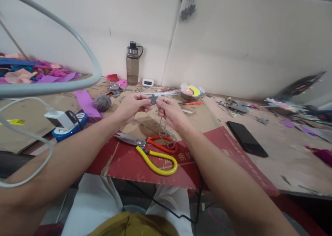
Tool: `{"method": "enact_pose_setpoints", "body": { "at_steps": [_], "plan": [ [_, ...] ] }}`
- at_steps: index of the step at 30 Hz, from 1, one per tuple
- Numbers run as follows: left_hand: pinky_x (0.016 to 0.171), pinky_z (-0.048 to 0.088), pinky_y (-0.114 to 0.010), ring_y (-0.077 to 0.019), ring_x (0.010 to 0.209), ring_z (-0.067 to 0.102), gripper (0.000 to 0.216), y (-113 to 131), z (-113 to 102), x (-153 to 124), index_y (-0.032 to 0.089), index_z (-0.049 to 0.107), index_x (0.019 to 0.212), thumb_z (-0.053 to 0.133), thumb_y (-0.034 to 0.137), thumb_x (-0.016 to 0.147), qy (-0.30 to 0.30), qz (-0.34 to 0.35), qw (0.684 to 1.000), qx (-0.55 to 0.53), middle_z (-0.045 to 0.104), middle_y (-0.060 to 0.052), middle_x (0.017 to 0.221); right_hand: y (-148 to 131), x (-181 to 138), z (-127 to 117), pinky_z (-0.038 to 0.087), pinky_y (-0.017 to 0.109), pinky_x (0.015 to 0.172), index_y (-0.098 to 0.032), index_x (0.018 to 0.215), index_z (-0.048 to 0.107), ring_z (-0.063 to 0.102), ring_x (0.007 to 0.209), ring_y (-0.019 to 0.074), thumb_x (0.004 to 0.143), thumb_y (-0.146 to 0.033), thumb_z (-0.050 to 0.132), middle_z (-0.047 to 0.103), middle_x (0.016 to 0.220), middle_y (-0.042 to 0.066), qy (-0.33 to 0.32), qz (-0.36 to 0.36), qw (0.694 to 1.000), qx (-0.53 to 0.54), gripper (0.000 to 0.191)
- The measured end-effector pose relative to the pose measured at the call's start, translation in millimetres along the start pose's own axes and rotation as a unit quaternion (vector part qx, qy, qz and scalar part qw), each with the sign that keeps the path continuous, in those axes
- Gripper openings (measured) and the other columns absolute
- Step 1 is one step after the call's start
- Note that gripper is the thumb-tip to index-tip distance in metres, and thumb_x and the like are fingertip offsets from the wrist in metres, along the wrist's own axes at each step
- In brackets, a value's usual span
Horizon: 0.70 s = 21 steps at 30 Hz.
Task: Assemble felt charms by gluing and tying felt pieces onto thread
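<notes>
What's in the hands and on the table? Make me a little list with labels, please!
Left hand: pinching a small gray piece
Right hand: pinching the same piece
Scissors: red and yellow handles, nearer the person than the hands
Yarn ball: gray, left of the hands
Phone: dark screen, on the right
Bottle: upright

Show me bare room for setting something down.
Mostly bare: the tabletop between the black phone and purple bundle at far right; narrower, the red cardboard left of the phone. Crowded: around the scissors, and along the wall beside the bottle.
</notes>
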<state>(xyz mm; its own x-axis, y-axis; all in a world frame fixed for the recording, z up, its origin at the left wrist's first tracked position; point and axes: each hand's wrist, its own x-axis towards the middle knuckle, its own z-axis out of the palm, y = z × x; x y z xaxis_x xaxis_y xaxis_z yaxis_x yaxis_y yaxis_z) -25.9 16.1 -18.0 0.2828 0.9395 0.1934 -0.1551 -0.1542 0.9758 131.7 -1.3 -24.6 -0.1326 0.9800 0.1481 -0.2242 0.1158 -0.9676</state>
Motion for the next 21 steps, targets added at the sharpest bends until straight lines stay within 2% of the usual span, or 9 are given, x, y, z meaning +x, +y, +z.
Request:
{"method": "enact_pose_setpoints", "body": {
  "at_steps": [6,11,17,21],
  "plan": [
    [0.052,0.042,-0.019,-0.0083,0.056,0.058,0.021,5.8,0.7,-3.1,0.013,0.065,0.074,0.074,0.032,0.07,-0.01,-0.026,0.999,0.022,0.064,-0.002,0.067,0.5,-1.0,1.2,0.023,0.021,0.045,-0.019,0.062,0.047,0.027,0.048,0.0046,0.062,-0.04,0.07,0.035,0.053,-0.009,0.016,-0.013,0.999,-0.041,0.03],
    [0.046,0.038,-0.018,-0.0071,0.05,0.054,0.022,7.6,-3.6,-1.7,0.013,0.065,0.069,0.075,0.033,0.068,0.009,-0.039,0.997,0.065,0.062,-0.002,0.062,4.3,2.2,-1.3,0.025,0.022,0.046,-0.02,0.067,0.052,0.029,0.048,0.0062,0.068,-0.039,0.064,0.037,0.054,-0.008,0.023,-0.041,0.99,-0.131,0.023],
    [0.045,0.04,-0.018,-0.008,0.05,0.055,0.021,6.6,-14.5,5.1,0.013,0.066,0.068,0.075,0.032,0.066,-0.029,-0.072,0.992,0.096,0.066,-0.005,0.066,5.4,3.8,-3.3,0.029,0.023,0.051,-0.019,0.07,0.057,0.036,0.052,0.0077,0.075,-0.034,0.06,0.046,0.059,-0.006,0.016,-0.09,0.968,-0.235,0.017],
    [0.042,0.039,-0.017,-0.0075,0.048,0.054,0.02,7.1,-26.4,12.4,0.012,0.067,0.065,0.076,0.029,0.065,0.008,-0.085,0.99,0.108,0.065,-0.005,0.062,6.3,5.2,-5.0,0.03,0.021,0.051,-0.019,0.082,0.06,0.039,0.054,0.0082,0.078,-0.038,0.059,0.051,0.062,-0.006,0.005,-0.072,0.967,-0.244,0.02]
  ]
}}
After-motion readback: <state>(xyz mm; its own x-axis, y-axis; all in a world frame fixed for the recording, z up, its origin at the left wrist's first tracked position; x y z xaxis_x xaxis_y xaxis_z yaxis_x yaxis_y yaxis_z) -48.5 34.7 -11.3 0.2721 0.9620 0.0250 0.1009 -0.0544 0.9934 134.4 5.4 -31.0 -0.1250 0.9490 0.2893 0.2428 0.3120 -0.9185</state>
